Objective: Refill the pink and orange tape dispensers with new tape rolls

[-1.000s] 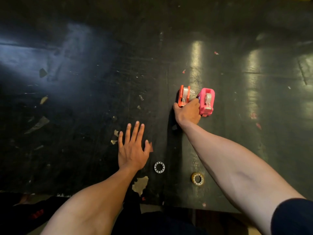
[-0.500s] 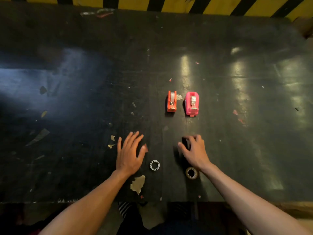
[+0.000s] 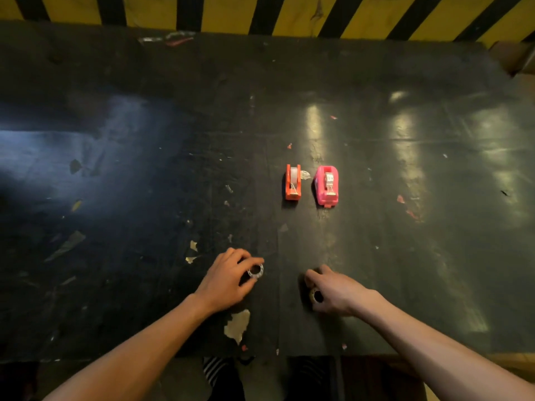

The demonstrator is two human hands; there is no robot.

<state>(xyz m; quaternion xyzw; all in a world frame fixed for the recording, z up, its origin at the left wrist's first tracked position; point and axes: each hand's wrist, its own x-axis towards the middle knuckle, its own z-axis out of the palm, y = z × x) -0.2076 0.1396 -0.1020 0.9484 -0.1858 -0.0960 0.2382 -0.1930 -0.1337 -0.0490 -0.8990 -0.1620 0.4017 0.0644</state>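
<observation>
An orange tape dispenser [image 3: 293, 182] and a pink tape dispenser [image 3: 327, 185] stand side by side near the middle of the black table [image 3: 144, 169], each with a roll of clear tape in it. Nearer to me, my left hand [image 3: 228, 277] grips a white patterned tape core ring [image 3: 256, 270] between thumb and fingers. My right hand [image 3: 333, 290] closes around a yellowish tape core ring [image 3: 316, 295], most of it hidden by the fingers. Both hands are well short of the dispensers.
The table top is scuffed, with paper scraps and torn tape bits, including a pale patch [image 3: 238, 325] by the near edge. A yellow and black striped barrier [image 3: 260, 13] runs along the far edge. A brown box corner [image 3: 518, 59] shows at the far right.
My right hand left the dispensers and came back to the near edge, closing on the yellowish ring. My left hand went from flat on the table to gripping the white ring.
</observation>
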